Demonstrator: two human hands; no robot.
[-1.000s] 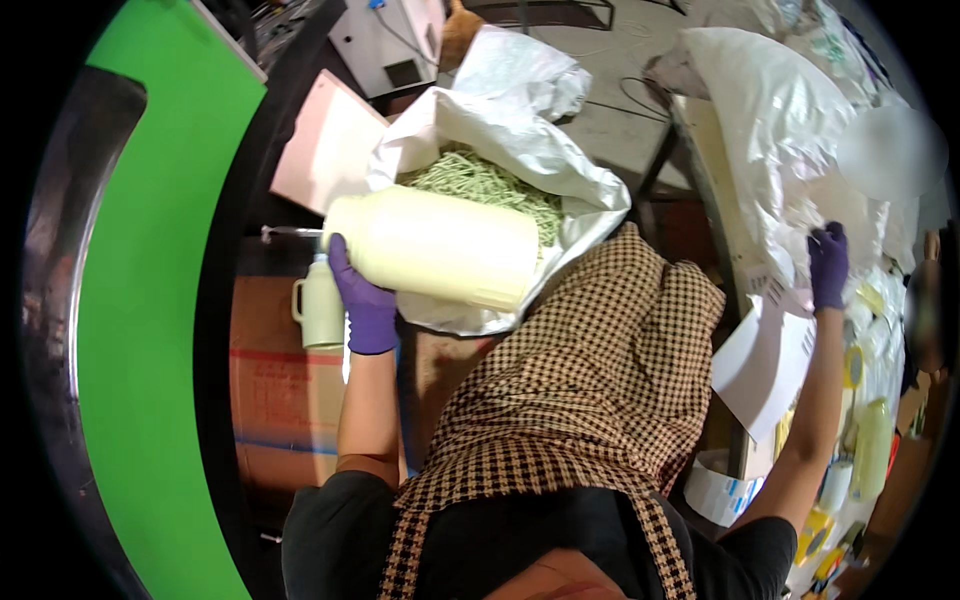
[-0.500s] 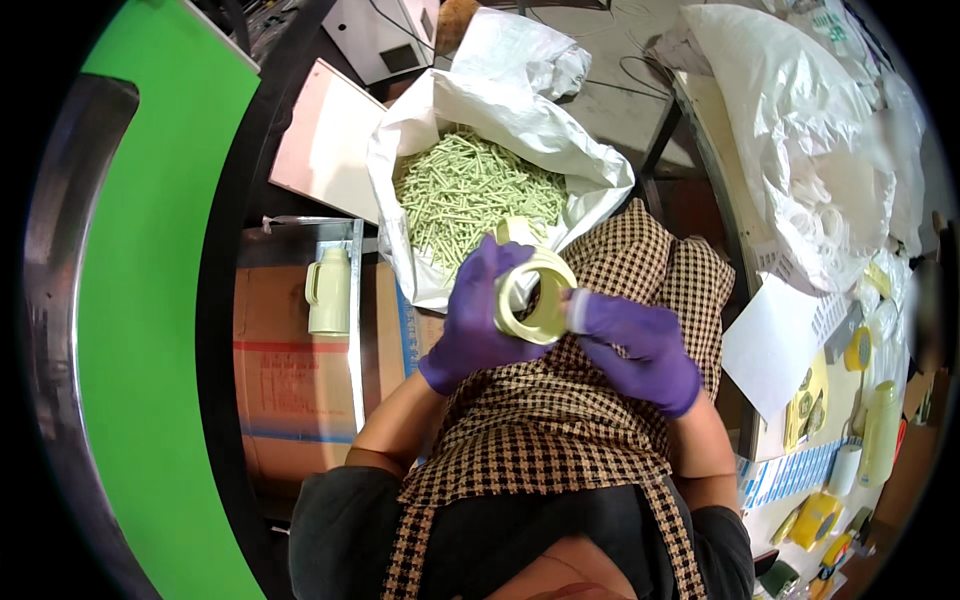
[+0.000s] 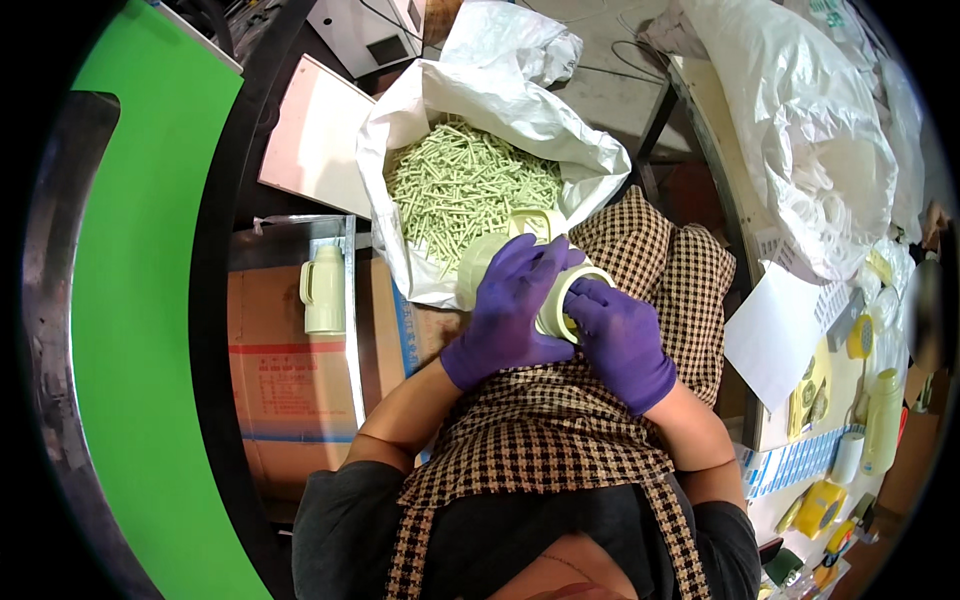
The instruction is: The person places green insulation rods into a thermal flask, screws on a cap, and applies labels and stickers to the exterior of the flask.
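Note:
My left hand (image 3: 512,305), in a purple glove, is wrapped round a hollow pale green jug body (image 3: 476,270), tilted so its round mouth faces right. Its loop handle (image 3: 536,221) sticks out on the far side. My right hand (image 3: 622,335), gloved alike, has its bent fingers tucked into the mouth of the jug; the fingertips and anything in them are hidden. Just beyond my hands an open white sack (image 3: 385,235) holds many short pale green sticks (image 3: 470,180).
Another pale green jug (image 3: 325,290) stands at the left by a metal frame (image 3: 352,320) over a brown carton (image 3: 280,390). A green surface (image 3: 140,300) lies far left. On the right bench are a clear plastic bag (image 3: 800,150), paper (image 3: 770,335) and a yellow tape dispenser (image 3: 820,508).
The jug has swung with its mouth further right. My right fingers have gone into the mouth, and the small whitish thing at their tips is now out of sight.

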